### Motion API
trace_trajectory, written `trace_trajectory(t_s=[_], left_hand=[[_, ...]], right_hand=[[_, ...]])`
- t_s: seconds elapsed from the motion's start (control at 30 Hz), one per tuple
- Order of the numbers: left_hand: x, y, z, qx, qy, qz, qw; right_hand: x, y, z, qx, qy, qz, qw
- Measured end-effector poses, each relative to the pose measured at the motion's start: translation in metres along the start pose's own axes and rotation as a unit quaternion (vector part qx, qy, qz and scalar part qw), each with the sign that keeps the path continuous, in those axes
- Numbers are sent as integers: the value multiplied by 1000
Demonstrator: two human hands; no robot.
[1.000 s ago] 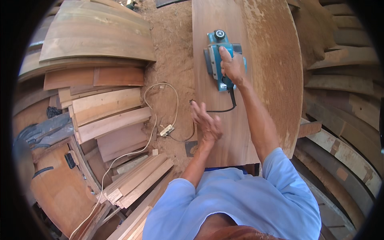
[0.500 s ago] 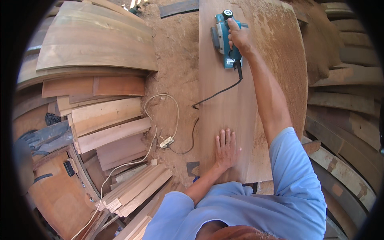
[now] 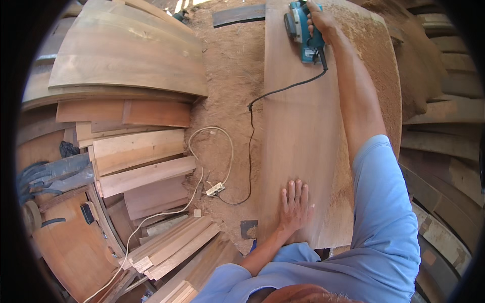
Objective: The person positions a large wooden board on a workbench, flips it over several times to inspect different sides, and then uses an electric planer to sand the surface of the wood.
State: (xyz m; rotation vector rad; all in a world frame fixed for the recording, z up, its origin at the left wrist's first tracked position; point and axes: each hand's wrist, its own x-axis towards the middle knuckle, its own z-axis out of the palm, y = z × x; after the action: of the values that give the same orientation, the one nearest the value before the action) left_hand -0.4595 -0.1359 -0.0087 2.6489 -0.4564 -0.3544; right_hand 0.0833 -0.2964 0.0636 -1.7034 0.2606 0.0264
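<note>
A long wooden plank [image 3: 298, 126] lies lengthwise in front of me. My right hand [image 3: 319, 20] grips the handle of a blue electric planer [image 3: 301, 31] at the plank's far end, arm stretched out. Its black cord [image 3: 262, 101] trails back over the plank's left edge to the ground. My left hand [image 3: 295, 204] lies flat, fingers spread, on the near end of the plank.
A white extension socket [image 3: 215, 189] and its pale cable lie on the sawdust-covered ground left of the plank. Stacked boards [image 3: 136, 156] and curved wooden panels [image 3: 126, 50] fill the left side. More curved planks [image 3: 444, 131] lie to the right, with a sawdust heap beside the plank.
My right hand has pushed the planer forward along the plank to its far end. My left hand came down from the air and now rests flat on the near end.
</note>
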Motion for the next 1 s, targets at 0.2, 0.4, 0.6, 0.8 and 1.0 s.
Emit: trace_trajectory(t_s=[0.2, 0.4, 0.6, 0.8, 1.0], left_hand=[[2, 0, -7, -36, -6, -31, 999], [2, 0, 2, -70, 86, -11, 994], [-42, -42, 12, 10, 133, 11, 991], [-130, -55, 15, 54, 110, 57, 991], [-206, -46, 32, 48, 107, 60, 991]], right_hand=[[-106, 4, -6, 2, -14, 77, 997], [-280, 45, -46, 23, 21, 132, 991], [-472, 69, -70, 17, -16, 144, 989], [-655, 127, -90, -15, -28, 169, 985], [-797, 129, -94, -52, -24, 150, 987]])
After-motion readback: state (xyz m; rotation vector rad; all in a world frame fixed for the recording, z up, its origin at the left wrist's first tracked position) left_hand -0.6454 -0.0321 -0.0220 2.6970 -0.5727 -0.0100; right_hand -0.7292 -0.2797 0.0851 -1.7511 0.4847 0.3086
